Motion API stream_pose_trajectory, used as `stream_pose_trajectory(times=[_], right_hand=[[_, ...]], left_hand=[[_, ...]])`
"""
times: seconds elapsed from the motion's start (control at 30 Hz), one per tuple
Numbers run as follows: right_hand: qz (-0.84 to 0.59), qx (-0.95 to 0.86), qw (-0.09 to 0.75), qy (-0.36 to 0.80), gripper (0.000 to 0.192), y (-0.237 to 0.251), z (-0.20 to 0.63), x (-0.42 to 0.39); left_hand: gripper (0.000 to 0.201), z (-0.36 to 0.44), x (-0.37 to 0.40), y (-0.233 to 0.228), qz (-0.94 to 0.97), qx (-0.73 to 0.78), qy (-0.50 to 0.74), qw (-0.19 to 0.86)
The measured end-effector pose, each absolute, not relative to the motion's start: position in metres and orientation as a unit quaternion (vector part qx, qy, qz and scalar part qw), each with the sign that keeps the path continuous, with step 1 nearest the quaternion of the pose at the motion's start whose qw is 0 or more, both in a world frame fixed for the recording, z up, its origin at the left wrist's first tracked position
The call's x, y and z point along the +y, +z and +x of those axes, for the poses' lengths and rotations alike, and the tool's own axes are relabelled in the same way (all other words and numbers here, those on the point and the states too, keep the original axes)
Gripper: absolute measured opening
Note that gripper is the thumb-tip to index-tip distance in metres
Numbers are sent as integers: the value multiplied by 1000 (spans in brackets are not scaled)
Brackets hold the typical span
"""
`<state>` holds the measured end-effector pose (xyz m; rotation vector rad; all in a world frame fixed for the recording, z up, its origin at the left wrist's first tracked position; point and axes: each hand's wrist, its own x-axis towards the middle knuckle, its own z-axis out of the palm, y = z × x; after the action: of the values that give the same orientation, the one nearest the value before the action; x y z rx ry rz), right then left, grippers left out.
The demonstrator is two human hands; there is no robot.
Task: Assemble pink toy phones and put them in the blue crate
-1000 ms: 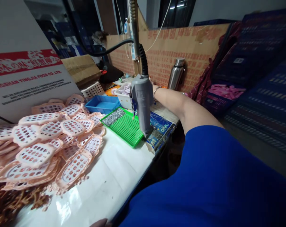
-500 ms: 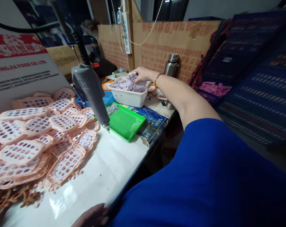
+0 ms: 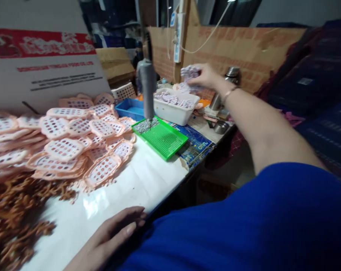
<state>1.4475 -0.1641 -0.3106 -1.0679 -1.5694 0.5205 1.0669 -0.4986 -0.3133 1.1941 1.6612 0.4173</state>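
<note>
right hand [image 3: 206,76]: up in the upper middle of the frame, fingers curled around a bunch of pale purple pieces [image 3: 189,72], lifted clear above the tub. It's a bit blurry, so I can't count what's in the grip.
left hand [image 3: 111,237]: bottom centre, lying flat and relaxed on the white tabletop [image 3: 131,188] near its front edge, fingers spread out, nothing in it.
white tub [image 3: 174,107]: just below the right hand, with more of the same purple pieces heaped inside.
green tray [image 3: 160,137]: just in front of the tub toward the middle of the frame, gridded, with a patch of small silvery bits at its far corner.
grey driver [image 3: 147,88]: hangs upright, tip over that silvery corner of the green tray.
blue tray [image 3: 129,108]: left of the tub, behind the green one.
peach grilles [image 3: 74,139]: big overlapping pile across the left half.
steel flask [image 3: 232,73]: right behind the right wrist, by the cardboard wall.
</note>
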Motion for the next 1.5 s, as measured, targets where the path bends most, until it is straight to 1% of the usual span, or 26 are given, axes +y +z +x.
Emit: stream_pose_trajectory(times=[0.07,0.17,0.2,0.27,0.3,0.33,0.4,0.43,0.5,0.53,0.6,0.63,0.7,0.8,0.9,0.93,0.97,1.0,1.07,1.1,1.17,1.23,1.3,1.4,1.43,1.5], right_hand=[[-419,-670,568,231,32,-312,1451,-192],[-339,-633,632,290,34,-320,1450,-246],[-315,-631,639,306,34,-323,1445,-266],[-264,-654,646,293,36,-329,1428,-301],[-238,-671,636,298,36,-332,1415,-315],[-216,-693,618,303,34,-334,1398,-327],[-154,-761,549,308,29,-341,1353,-341],[-111,-787,535,286,26,-345,1326,-345],[-4,-845,498,194,27,-353,1267,-350],[11,-862,484,152,28,-357,1237,-353],[18,-906,417,70,36,-362,1181,-362],[24,-919,391,35,35,-363,1157,-368],[42,-940,340,-3,37,-363,1121,-379],[24,-962,272,12,46,-358,1101,-384],[50,-970,229,60,71,-346,1109,-368],[67,-968,232,74,74,-340,1113,-359],[74,-963,246,84,71,-335,1117,-349],[60,-956,271,91,64,-330,1120,-340],[-44,-939,328,96,48,-322,1122,-322],[-113,-928,342,92,43,-320,1120,-315],[-222,-916,325,83,36,-320,1115,-305],[-260,-916,293,89,29,-321,1111,-299],[-257,-916,291,104,25,-319,1111,-295],[-236,-898,357,105,24,-306,1123,-296],[-209,-891,391,102,24,-300,1128,-299],[-99,-881,447,118,24,-290,1138,-312]], left_hand=[[55,1065,-495,-312,511,654,157,535],[56,1057,-490,-315,522,621,174,559],[56,1055,-489,-316,523,615,181,562],[52,1056,-489,-319,525,605,198,565],[50,1058,-489,-320,527,599,204,567],[48,1061,-490,-321,532,592,210,568],[44,1067,-493,-323,546,576,214,569],[42,1069,-496,-323,554,568,215,569],[41,1069,-503,-325,559,561,218,571],[42,1067,-508,-325,553,566,225,569],[43,1058,-519,-327,530,587,247,560],[44,1052,-525,-327,514,601,261,553],[44,1039,-537,-328,486,625,291,536],[42,1024,-548,-328,453,655,351,493],[41,1017,-550,-325,410,675,406,459],[40,1017,-549,-325,402,676,420,453],[39,1017,-546,-324,396,674,436,447],[37,1018,-543,-323,392,669,453,440],[34,1019,-538,-322,385,656,486,430],[34,1020,-536,-321,384,651,495,429],[35,1022,-535,-320,391,647,490,435],[35,1023,-538,-320,392,660,470,436],[33,1023,-542,-319,379,673,465,432],[33,1019,-547,-317,353,643,516,442],[35,1018,-547,-315,338,623,538,456],[43,1017,-544,-310,302,583,572,492]])
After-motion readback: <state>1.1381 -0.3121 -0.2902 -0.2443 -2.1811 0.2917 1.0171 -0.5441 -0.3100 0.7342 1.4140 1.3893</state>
